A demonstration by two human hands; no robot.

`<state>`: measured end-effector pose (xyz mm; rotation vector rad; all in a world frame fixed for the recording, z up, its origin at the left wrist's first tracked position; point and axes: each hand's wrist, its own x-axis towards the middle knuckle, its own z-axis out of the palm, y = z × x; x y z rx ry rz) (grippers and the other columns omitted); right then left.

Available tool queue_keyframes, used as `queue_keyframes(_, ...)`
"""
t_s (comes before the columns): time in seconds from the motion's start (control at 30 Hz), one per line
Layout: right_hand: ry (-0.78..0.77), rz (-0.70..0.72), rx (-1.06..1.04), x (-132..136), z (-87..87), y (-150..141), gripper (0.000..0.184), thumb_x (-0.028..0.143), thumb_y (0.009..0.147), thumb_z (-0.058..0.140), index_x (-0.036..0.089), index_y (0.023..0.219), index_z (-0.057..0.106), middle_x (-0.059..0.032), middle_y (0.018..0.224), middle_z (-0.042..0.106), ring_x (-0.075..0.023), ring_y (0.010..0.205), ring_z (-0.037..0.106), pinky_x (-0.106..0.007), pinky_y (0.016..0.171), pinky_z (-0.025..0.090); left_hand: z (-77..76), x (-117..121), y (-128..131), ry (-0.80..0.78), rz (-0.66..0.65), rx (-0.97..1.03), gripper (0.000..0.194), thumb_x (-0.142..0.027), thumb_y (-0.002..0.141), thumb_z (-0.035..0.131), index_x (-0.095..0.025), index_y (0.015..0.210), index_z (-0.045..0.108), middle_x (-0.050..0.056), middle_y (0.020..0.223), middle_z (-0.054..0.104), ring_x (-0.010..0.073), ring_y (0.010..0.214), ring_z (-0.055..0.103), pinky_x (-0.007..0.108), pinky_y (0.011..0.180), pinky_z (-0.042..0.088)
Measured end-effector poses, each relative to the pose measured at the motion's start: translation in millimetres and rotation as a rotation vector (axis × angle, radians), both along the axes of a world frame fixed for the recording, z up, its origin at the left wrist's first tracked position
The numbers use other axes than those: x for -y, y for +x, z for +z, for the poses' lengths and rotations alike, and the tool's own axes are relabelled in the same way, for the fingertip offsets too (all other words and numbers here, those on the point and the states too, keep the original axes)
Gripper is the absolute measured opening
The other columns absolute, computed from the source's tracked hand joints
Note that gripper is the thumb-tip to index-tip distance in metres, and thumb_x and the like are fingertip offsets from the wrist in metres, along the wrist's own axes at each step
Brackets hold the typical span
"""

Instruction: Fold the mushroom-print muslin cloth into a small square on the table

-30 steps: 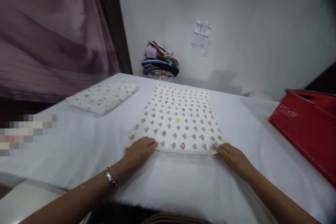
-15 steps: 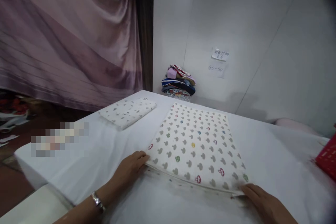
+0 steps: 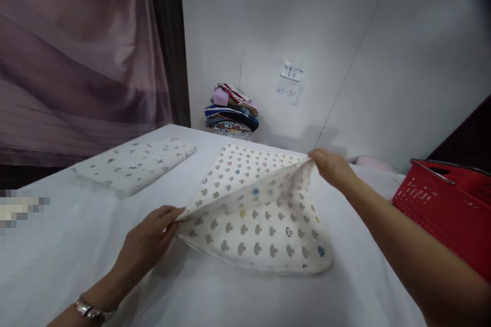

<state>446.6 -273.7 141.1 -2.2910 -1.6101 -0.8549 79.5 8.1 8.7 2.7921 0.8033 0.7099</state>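
Observation:
A white cloth printed with grey and coloured mushrooms [image 3: 251,235] lies on the white-covered table. Its near edge is lifted, so the layers gape apart towards me. My left hand [image 3: 153,230], with a metal band on the wrist, pinches the cloth's near left corner just above the table. Farther away and higher, my right hand [image 3: 332,168] is closed on the right corner of the top layer, which slants up between the two hands. The lower layer rests spread below, its near right corner rounded.
Another folded white cloth with small dark prints [image 3: 138,163] lies at the left on the table [image 3: 215,299]. A red basket [image 3: 445,204] stands at the right. Behind the table is a stack of folded fabrics [image 3: 232,112] against a wall bearing paper notes [image 3: 289,82].
My right hand has risen and moved away from me, lifting the top layer's right corner off the lower layer. My left hand still grips the left corner. The view has swung right, showing more red basket.

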Motion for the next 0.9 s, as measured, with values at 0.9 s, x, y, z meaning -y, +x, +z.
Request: queue_keyframes(0.9,-0.325,-0.050,-0.329,125,-164.9,-92,0.034,0.011,0.086,0.036,0.019,0.110,0.059,-0.0086,0.105,0.063,-0.0213,0.094,0.055,-0.031,0.075,0.042,-22.1,54,11,0.187,-0.308,-0.312,0.037,-0.017,0.085,0.038,-0.022,0.115,0.058,0.008,0.112,0.062,0.0252,0.104,0.054,0.041,0.087,0.042)
